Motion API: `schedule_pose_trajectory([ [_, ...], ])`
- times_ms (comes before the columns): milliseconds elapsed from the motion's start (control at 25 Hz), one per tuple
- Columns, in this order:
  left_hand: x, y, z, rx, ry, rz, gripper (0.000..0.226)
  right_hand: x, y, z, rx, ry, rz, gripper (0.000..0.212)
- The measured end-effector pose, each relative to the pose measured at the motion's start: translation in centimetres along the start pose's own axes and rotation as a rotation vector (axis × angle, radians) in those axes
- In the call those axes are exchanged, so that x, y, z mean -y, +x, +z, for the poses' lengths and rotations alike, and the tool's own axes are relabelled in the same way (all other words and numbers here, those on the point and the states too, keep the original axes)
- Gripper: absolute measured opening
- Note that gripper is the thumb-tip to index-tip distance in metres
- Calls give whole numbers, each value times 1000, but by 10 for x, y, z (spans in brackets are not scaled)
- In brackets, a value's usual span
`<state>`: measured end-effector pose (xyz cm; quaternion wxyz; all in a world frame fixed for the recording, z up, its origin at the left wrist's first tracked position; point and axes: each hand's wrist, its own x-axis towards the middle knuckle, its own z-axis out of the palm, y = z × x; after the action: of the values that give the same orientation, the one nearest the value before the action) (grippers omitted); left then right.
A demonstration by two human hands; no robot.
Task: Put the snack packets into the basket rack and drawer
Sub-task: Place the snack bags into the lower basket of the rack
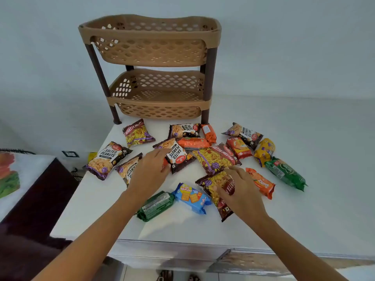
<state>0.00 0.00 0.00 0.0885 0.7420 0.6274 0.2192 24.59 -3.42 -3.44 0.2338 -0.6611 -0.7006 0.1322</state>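
Observation:
A brown two-tier basket rack (150, 63) stands at the back of the white countertop (304, 209), both baskets bare. Several snack packets lie scattered in front of it. My left hand (149, 173) rests over a salted peanuts packet (176, 155), fingers touching its left edge. My right hand (239, 191) lies on a khatta meetha packet (215, 187), fingers spread around it. Near them lie a blue all rounder packet (191, 196) and a green biscuit pack (155, 205). Whether either hand grips its packet is unclear.
More packets spread right: an orange bounce pack (261, 182), a green pack (286, 173), a yellow pack (263, 151). A drawer front (172, 252) runs under the counter's front edge. A dark cabinet with a patterned cloth (12, 175) stands at the left.

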Motion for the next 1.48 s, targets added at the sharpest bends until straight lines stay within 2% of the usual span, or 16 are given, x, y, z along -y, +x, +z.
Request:
schedule_pose_trajectory([
  [120, 23, 3, -8, 5, 13, -127, 44, -1, -2, 4, 139, -105, 9, 59],
  [160, 32, 2, -13, 46, 48, -190, 45, -2, -3, 4, 198, -141, 15, 61],
  [320, 54, -4, -12, 214, 163, -334, 62, 0, -7, 6, 252, -259, 19, 70],
  [520, 74, -2, -2, 322, 149, -346, 80, 1, -6, 6, 273, -263, 45, 69],
  [720, 87, -1, 1, 388, 124, -246, 79, 5, 6, -3, 190, -164, 59, 51],
  [880, 89, -1, 0, 215, 71, -219, 52, 10, 8, -14, 117, -106, 59, 48],
  [1000, 89, -4, -8, 104, -3, -173, 40, 17, 4, -20, 43, -68, 11, 48],
  [1160, 83, -2, -26, -13, -124, -97, 36, 32, 14, -27, -38, -39, -71, 50],
  [1320, 75, 14, -51, -91, -261, -136, 34, 48, 32, -28, -86, -19, -154, 54],
  [1480, 73, 46, -82, -210, -231, 49, 35, 68, 67, -24, -147, 44, -252, 53],
])
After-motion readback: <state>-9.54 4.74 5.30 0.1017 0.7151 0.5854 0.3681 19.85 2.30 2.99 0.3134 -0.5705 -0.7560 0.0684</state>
